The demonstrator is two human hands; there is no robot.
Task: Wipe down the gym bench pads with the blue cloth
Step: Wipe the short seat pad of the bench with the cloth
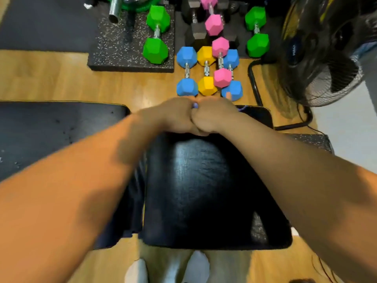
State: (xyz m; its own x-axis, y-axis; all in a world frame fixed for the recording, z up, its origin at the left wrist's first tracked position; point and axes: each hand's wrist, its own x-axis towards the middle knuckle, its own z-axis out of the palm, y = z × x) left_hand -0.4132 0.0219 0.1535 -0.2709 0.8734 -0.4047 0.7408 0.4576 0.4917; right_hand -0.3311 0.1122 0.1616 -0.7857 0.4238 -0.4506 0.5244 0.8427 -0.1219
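Observation:
A glossy black bench pad [204, 190] fills the middle of the head view, with a bright sheen on its top. My left hand [173, 117] and my right hand [212, 119] are both fisted and pressed knuckle to knuckle at the pad's far end. Only a small bluish-purple bit of the blue cloth [195, 105] peeks out between the two fists; the rest is hidden inside them. A thin blue strand [242, 108] shows by my right wrist.
Blue, yellow, pink and green hex dumbbells [206, 72] lie on the wooden floor just beyond the pad. A second dark pad or mat [51, 131] lies to the left. A black floor fan [326, 50] and its stand are at the right. My feet in white socks [167, 268] show below.

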